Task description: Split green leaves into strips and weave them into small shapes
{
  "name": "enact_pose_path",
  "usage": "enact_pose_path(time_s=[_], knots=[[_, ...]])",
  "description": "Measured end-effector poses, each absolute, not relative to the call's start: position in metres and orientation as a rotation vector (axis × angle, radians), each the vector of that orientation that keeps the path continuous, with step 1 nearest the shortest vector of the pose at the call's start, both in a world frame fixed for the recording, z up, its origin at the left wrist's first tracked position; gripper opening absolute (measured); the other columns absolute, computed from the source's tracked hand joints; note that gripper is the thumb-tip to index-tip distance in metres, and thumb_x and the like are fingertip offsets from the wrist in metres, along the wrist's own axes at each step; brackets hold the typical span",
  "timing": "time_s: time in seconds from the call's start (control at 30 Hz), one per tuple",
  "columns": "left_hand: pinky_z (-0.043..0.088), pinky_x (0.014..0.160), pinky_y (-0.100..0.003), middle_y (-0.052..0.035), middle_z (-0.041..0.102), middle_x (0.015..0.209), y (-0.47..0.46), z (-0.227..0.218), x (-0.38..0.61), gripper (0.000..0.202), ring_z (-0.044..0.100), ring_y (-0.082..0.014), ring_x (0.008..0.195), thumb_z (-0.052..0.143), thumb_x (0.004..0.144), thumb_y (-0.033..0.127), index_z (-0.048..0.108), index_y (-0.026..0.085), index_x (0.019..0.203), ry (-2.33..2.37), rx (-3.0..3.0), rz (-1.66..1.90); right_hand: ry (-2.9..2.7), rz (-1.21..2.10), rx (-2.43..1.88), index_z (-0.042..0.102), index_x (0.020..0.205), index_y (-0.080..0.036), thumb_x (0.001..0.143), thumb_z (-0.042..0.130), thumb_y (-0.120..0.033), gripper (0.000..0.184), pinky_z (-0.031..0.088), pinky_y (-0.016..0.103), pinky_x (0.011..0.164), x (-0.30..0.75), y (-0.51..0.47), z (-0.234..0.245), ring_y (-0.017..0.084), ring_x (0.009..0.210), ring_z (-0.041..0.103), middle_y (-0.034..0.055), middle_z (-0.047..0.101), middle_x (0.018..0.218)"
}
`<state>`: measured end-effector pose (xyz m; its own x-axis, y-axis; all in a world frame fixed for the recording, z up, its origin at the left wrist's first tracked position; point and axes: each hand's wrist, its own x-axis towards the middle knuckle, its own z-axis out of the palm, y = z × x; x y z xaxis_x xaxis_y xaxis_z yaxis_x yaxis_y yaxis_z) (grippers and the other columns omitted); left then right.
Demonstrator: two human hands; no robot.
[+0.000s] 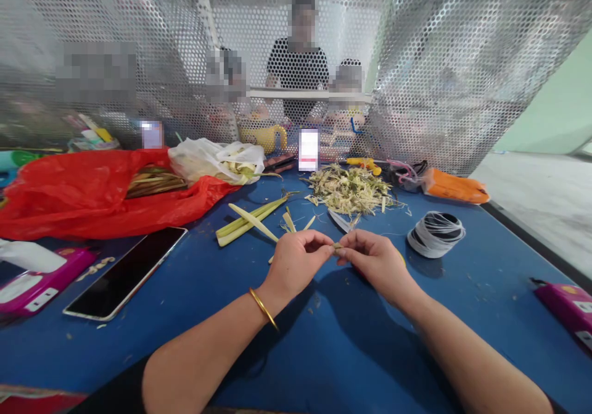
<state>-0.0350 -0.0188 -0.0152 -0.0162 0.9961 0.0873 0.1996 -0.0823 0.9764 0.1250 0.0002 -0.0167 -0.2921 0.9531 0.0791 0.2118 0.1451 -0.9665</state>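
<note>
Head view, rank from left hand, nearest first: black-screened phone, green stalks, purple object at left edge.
From the left hand:
1. Green stalks: just beyond, to the left
2. Black-screened phone: farther left, lying flat
3. Purple object: left edge, past the phone

Left side: a dark-screened phone (127, 273) lies flat beside a magenta device (76, 260) on the blue table (92, 352).
Right edge: another magenta device (562, 303) – only partly in view.
Far right corner: an orange packet (456, 186), near the table's dark border.
Back: a silvery mesh screen (430, 62), with a lit phone (308, 150) upright before it.
Behind the mesh: a standing person (296, 68) in a dark top (head blurred).
Far right: a pale green wall (527, 118).
</note>
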Motion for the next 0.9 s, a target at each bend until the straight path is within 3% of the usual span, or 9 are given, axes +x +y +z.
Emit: enact_pose_path(time_s=[0.17, 0.37, 0.67, 0.77, 0.83, 0.9], knots=[[0.049, 0.066, -0.025, -0.0023, 0.069, 0.069, -0.02, -0.015, -0.029, 0.017, 0.063, -0.0142, 0.064, 0.072, 0.069, 0.032, 0.07, 0.017, 0.075, 1.179, 1.018, 1.28, -1.399, 1.211, -1.077, 0.062, 0.073, -0.017, 0.069, 0.073, -0.035, 0.022, 0.048, 0.026, 0.06, 0.12, -0.004, -0.017, 0.015, 0.062, 0.063, 0.0008, 0.067, 0.064], [0.046, 0.068, -0.021, -0.0034, 0.071, 0.073, -0.022, -0.022, -0.02, 0.017, 0.063, -0.0121, 0.068, 0.076, 0.064, 0.025, 0.073, 0.015, 0.076, 1.146, 0.805, 1.264, -1.365, 1.151, -1.12, 0.061, 0.07, -0.017, 0.07, 0.072, -0.034, 0.02, 0.048, 0.027, 0.058, 0.114, -0.008, -0.021, 0.015, 0.06, 0.062, 0.0004, 0.066, 0.061], [0.047, 0.069, -0.022, -0.0026, 0.07, 0.07, -0.022, -0.027, -0.017, 0.014, 0.063, -0.0118, 0.067, 0.077, 0.062, 0.026, 0.072, 0.016, 0.07, 1.136, 0.595, 1.29, -1.572, 0.98, -1.149, 0.059, 0.074, -0.019, 0.081, 0.059, -0.029, 0.012, 0.047, 0.027, 0.061, 0.111, -0.007, -0.032, 0.016, 0.065, 0.06, -0.0004, 0.063, 0.067], [0.048, 0.07, -0.022, -0.0037, 0.071, 0.072, -0.021, -0.024, -0.019, 0.02, 0.064, -0.0128, 0.07, 0.079, 0.06, 0.03, 0.072, 0.015, 0.071, 1.161, 0.587, 1.304, -2.064, 0.691, -1.266, 0.063, 0.087, -0.02, 0.079, 0.057, -0.022, 0.011, 0.045, 0.028, 0.068, 0.134, -0.002, -0.015, 0.017, 0.074, 0.061, 0.0018, 0.064, 0.081], [0.049, 0.07, -0.023, -0.0058, 0.071, 0.073, -0.02, -0.022, -0.022, 0.023, 0.066, -0.0142, 0.069, 0.079, 0.06, 0.032, 0.072, 0.014, 0.073, 1.161, 0.594, 1.293, -2.241, 0.333, -1.507, 0.06, 0.101, -0.019, 0.077, 0.055, -0.018, 0.025, 0.043, 0.03, 0.072, 0.152, 0.001, -0.006, 0.021, 0.084, 0.061, 0.0072, 0.062, 0.097], [0.05, 0.068, -0.024, -0.0083, 0.072, 0.075, -0.018, -0.02, -0.024, 0.024, 0.066, -0.0148, 0.066, 0.078, 0.062, 0.032, 0.071, 0.013, 0.074, 1.15, 0.594, 1.28, -2.362, 0.104, -1.748, 0.059, 0.103, -0.014, 0.074, 0.051, -0.012, 0.03, 0.041, 0.032, 0.07, 0.166, 0.005, -0.005, 0.025, 0.084, 0.061, 0.0124, 0.061, 0.095]])
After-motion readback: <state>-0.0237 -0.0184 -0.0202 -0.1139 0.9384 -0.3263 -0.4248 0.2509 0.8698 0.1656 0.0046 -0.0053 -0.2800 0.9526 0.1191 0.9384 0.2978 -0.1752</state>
